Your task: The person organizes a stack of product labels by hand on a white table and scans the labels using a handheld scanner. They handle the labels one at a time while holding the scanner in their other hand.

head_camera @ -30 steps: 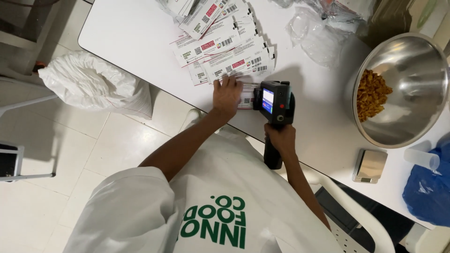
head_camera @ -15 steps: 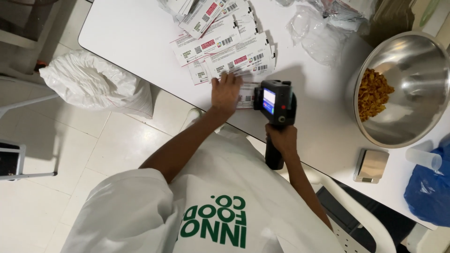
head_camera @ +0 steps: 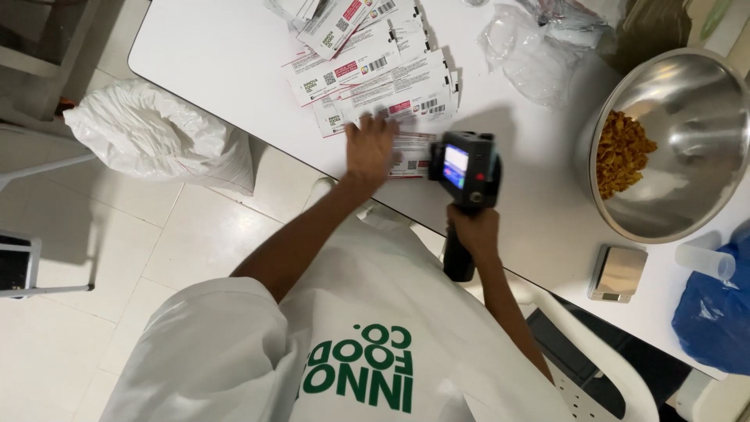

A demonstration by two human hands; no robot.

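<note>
My left hand (head_camera: 370, 148) lies flat on a white printed pouch (head_camera: 412, 156) near the front edge of the white table (head_camera: 226, 55), fingers spread. My right hand (head_camera: 471, 232) grips the handle of a black handheld printer gun (head_camera: 466, 170) with a lit blue screen, its head against the right end of that pouch. A fanned pile of the same white pouches (head_camera: 375, 70) with red and black markings lies just beyond my left hand.
A large steel bowl (head_camera: 687, 148) holding orange-brown snack pieces (head_camera: 619, 153) sits at the right. A small scale (head_camera: 618, 273), a clear cup (head_camera: 705, 261) and a blue bag (head_camera: 715, 312) are nearby. Clear plastic bags (head_camera: 531, 55) lie behind. A white sack (head_camera: 156, 141) rests on the floor.
My left hand has slid slightly left and up over the pouch. The printer gun has shifted a little to the right and looks blurred from motion.
</note>
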